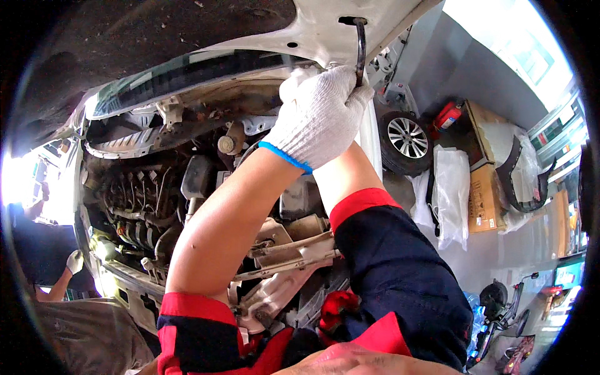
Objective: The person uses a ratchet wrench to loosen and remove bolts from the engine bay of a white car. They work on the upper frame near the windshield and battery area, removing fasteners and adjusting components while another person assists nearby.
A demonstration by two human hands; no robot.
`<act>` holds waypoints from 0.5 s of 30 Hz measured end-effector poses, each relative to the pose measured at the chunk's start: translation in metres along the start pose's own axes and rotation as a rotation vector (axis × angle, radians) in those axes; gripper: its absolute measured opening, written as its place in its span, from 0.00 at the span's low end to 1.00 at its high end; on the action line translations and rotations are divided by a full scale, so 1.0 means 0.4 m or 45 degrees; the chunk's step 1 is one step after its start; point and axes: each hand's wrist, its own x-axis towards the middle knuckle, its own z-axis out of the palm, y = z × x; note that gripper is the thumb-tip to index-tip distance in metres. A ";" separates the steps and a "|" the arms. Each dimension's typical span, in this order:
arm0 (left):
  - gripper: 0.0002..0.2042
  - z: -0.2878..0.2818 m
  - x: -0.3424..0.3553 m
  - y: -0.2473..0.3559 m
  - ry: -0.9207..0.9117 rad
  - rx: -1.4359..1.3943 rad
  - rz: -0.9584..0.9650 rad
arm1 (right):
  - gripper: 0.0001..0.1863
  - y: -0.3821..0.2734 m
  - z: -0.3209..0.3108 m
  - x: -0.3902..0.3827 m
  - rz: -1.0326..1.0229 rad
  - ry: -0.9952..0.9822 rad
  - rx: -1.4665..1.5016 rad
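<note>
My left hand (322, 112), in a white knit glove with a blue cuff, is raised under the lifted hood (322, 31) of a car. Its fingers are closed at the lower visible end of a black hood prop rod (361, 50). The rod's bent top sits in a slot in the hood's pale frame. My right forearm (340, 172) passes up behind the left wrist, so the right hand is mostly hidden. Some white glove fabric (296, 84) shows beside the left knuckles; whose fingers these are is unclear.
Below my arms lies the dusty engine bay (144, 194). Another person's gloved hand (75, 262) is at the car's left side. To the right are a wheel (407, 139), a red fire extinguisher (447, 115), a cardboard box (484, 199), plastic-wrapped parts (451, 194) and a scooter-like vehicle (509, 312).
</note>
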 end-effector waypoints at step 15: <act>0.15 -0.008 -0.010 0.004 0.000 0.048 -0.021 | 0.15 -0.006 0.002 0.004 0.005 -0.008 -0.033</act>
